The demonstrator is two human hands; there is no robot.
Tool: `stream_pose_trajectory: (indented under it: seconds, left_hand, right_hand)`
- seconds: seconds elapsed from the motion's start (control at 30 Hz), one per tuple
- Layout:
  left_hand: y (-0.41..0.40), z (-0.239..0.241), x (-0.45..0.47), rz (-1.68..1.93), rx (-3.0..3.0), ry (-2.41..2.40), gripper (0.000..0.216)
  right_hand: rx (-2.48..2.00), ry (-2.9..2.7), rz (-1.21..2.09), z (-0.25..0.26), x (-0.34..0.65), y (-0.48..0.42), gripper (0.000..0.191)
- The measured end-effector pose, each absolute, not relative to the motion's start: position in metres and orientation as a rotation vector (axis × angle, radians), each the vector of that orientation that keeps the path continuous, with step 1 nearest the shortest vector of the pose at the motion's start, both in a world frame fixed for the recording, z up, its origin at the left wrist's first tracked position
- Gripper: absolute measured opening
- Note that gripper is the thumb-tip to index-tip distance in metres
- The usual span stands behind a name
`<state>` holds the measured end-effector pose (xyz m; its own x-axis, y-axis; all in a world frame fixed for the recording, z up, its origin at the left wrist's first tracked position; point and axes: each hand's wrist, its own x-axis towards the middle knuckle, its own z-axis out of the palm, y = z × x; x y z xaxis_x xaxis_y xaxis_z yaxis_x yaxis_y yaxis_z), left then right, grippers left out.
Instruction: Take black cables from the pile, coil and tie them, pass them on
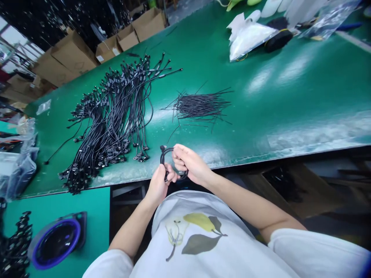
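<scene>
Between my two hands is a black cable (162,157) wound into a small ring, just off the table's front edge. My left hand (161,181) pinches the ring's lower left side, near one connector end. On the opposite side my right hand (189,162) has its fingers closed round the coil. Another dark connector end sticks up at the top left of the ring. To the left lies a large heap of straight black cables (118,112) with connectors at both ends. Beyond my hands sits a pile of thin black ties (199,105).
The green table (261,127) runs across the view. Cardboard boxes (72,58) stand along its far left edge. At the upper right are a white plastic bag (249,36) and a clear bag (330,21). A purple-rimmed round container (56,243) stands on a lower green surface at left.
</scene>
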<state>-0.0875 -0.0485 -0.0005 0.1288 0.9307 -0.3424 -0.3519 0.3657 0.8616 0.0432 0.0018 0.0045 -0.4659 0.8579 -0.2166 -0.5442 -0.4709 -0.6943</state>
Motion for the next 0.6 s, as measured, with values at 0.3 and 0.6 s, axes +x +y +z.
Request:
stream_pose_trajectory:
  seconds: [0.3,0.6]
  left_hand:
    - [-0.070,-0.022,-0.099,0.567,1.148,1.125,0.054]
    - [-0.085,-0.008,-0.078,0.621,0.412,0.794,0.050]
  right_hand:
    - [-0.751,-0.605,1.948,0.000,0.028,-0.026,0.052]
    - [-0.602,-0.411,2.267,0.007,0.039,-0.005,0.058]
